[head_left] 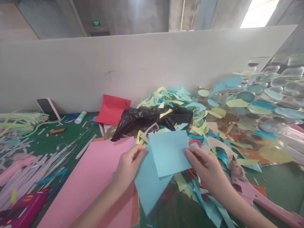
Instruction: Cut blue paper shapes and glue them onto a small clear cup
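A light blue paper sheet (169,151) is held up between both hands above a second, darker blue sheet (148,185). My left hand (129,166) pinches its left edge with curled fingers. My right hand (206,169) grips its right edge, thumb on top. Under my left arm lies a large pink sheet (92,180) on the green table (282,185).
A black plastic bag (152,118) lies behind, amid a heap of blue, yellow and green paper scraps (206,126). A red sheet (112,109), a phone (48,109) and a glue stick (80,117) lie near the white partition. Paper strips (21,148) cover the left. Pink scissors (258,198) rest at right.
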Action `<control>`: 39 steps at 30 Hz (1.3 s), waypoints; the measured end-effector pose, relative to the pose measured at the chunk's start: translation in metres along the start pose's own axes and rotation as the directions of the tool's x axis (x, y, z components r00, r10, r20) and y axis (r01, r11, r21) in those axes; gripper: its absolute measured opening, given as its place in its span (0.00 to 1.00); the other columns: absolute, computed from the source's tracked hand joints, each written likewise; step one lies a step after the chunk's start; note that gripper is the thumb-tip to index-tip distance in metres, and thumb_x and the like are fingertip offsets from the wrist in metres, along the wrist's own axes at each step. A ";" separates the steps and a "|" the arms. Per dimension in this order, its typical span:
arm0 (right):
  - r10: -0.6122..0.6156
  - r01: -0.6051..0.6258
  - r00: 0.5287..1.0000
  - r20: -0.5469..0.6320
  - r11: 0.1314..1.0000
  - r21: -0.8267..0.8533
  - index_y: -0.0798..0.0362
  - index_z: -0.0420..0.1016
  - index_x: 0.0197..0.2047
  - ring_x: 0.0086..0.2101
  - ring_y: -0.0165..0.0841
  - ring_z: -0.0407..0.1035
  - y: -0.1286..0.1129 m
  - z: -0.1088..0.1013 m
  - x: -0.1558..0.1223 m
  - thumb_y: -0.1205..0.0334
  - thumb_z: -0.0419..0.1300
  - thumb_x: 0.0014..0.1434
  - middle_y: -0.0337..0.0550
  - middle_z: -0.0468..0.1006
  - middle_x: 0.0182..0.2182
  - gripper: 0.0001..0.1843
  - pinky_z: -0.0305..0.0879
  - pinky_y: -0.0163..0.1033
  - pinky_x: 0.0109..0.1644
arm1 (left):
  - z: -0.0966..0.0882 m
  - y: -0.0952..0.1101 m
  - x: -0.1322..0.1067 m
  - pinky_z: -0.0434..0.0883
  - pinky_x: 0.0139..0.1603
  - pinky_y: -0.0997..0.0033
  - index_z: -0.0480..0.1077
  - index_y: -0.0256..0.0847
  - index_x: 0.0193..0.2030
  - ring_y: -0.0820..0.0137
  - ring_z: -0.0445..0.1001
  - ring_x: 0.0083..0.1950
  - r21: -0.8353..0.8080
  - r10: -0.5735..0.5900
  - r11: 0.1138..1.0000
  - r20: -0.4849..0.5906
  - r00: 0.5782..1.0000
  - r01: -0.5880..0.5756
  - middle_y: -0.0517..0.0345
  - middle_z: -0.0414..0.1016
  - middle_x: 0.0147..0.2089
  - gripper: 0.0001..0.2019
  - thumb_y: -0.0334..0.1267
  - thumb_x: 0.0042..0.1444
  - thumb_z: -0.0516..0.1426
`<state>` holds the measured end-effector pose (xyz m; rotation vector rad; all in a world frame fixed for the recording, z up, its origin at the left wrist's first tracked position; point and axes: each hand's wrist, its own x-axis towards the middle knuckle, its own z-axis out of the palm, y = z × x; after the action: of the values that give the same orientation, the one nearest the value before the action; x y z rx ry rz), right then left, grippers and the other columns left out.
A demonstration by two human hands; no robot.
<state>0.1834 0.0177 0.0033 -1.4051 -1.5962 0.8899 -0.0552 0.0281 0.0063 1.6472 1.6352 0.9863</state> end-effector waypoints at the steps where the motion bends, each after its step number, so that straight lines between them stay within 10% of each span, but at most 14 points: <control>1: 0.026 -0.026 1.000 -0.007 1.000 0.014 0.50 0.60 0.27 0.24 0.29 0.50 0.002 -0.001 0.000 0.44 0.49 0.64 0.35 0.55 0.23 0.21 0.48 0.32 0.22 | -0.003 -0.004 0.003 0.55 0.24 0.75 0.64 0.41 0.27 0.75 0.57 0.24 0.023 0.000 1.000 -0.019 1.000 0.001 0.65 0.58 0.22 0.21 0.56 0.59 0.50; 8: 0.035 -0.032 0.999 -0.021 0.992 0.122 0.47 0.65 0.55 0.26 0.31 0.59 0.010 0.005 -0.003 0.46 0.51 0.64 0.34 0.62 0.24 0.21 0.58 0.33 0.26 | 0.001 -0.011 0.003 0.65 0.54 0.62 0.69 0.45 0.47 0.61 0.66 0.56 0.187 0.272 0.954 -0.219 0.937 -0.233 0.51 0.71 0.51 0.15 0.50 0.59 0.52; 13: -0.097 0.095 0.993 0.074 0.995 0.034 0.47 0.57 0.64 0.28 0.32 0.66 0.005 0.008 -0.009 0.51 0.49 0.66 0.35 0.69 0.24 0.25 0.67 0.35 0.31 | 0.018 0.002 -0.018 0.67 0.34 0.71 0.67 0.42 0.38 0.67 0.69 0.36 -0.087 0.007 0.996 0.010 1.000 -0.006 0.56 0.69 0.35 0.19 0.56 0.61 0.47; 18: -0.378 0.412 0.900 0.216 0.900 -0.141 0.48 0.65 0.58 0.33 0.32 0.71 0.003 0.002 -0.012 0.64 0.44 0.68 0.42 0.77 0.33 0.18 0.71 0.36 0.37 | 0.022 0.002 -0.016 0.52 0.22 0.75 0.50 0.43 0.24 0.76 0.49 0.23 -0.181 -0.158 0.972 -0.022 0.987 0.151 0.68 0.45 0.23 0.26 0.64 0.54 0.51; 23: -0.592 0.659 0.751 0.293 0.697 -0.283 0.50 0.71 0.50 0.41 0.36 0.68 0.002 -0.002 -0.011 0.74 0.45 0.63 0.49 0.74 0.40 0.20 0.72 0.41 0.42 | 0.022 -0.001 -0.013 0.52 0.24 0.75 0.51 0.43 0.24 0.76 0.49 0.24 -0.182 -0.160 0.969 0.057 0.985 0.168 0.68 0.46 0.23 0.26 0.63 0.54 0.52; 30: -0.684 0.688 0.697 0.214 0.556 -0.465 0.45 0.76 0.42 0.52 0.45 0.59 0.001 -0.005 -0.011 0.66 0.56 0.63 0.50 0.68 0.49 0.09 0.67 0.55 0.52 | 0.029 0.002 -0.021 0.61 0.27 0.74 0.62 0.41 0.28 0.73 0.59 0.27 -0.126 -0.088 0.987 0.093 0.992 0.100 0.64 0.59 0.25 0.20 0.56 0.58 0.52; 35: -0.692 0.711 0.670 0.267 0.496 -0.497 0.48 0.74 0.45 0.52 0.43 0.60 0.005 0.001 -0.008 0.68 0.54 0.65 0.50 0.70 0.48 0.10 0.65 0.56 0.56 | 0.028 0.010 -0.027 0.68 0.39 0.72 0.68 0.43 0.46 0.70 0.69 0.36 -0.135 0.006 0.990 0.310 0.951 0.038 0.60 0.72 0.35 0.16 0.49 0.64 0.46; 39: -0.681 0.692 0.690 0.244 0.522 -0.499 0.49 0.72 0.42 0.49 0.40 0.64 0.004 0.004 -0.007 0.66 0.52 0.67 0.49 0.72 0.46 0.09 0.65 0.55 0.55 | 0.031 0.012 -0.037 0.68 0.36 0.72 0.71 0.43 0.40 0.69 0.68 0.32 -0.087 0.051 0.996 0.294 0.954 -0.026 0.58 0.73 0.32 0.15 0.48 0.63 0.47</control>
<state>0.1817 0.0112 -0.0030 -0.9214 -2.2985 -0.0797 -0.0209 -0.0073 -0.0035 1.6850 1.3507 0.7695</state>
